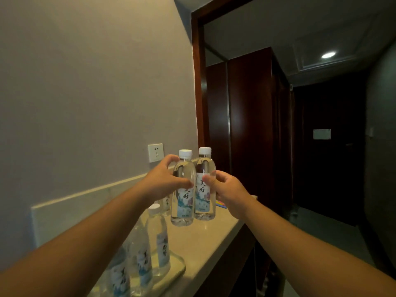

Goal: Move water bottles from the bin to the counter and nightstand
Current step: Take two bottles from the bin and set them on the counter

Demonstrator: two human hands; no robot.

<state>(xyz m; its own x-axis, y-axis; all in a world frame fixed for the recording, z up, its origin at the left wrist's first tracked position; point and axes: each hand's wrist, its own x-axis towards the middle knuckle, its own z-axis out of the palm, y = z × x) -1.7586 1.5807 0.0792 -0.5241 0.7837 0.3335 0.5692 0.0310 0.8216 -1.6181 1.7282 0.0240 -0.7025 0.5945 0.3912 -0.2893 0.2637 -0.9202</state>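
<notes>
Two clear water bottles with white caps and pale blue labels are held upright side by side above the beige counter. My left hand grips the left bottle around its upper body. My right hand grips the right bottle at its label. The two bottles touch or nearly touch. Their bases hang just above the counter top. Several more bottles of the same kind stand on a clear tray on the counter near me, partly hidden by my left forearm. One more bottle stands behind the held left bottle.
A grey wall with a white socket backs the counter. A dark wooden door frame and wardrobe stand at the counter's far end. A dim hallway opens on the right. A small colourful item lies at the counter's far end.
</notes>
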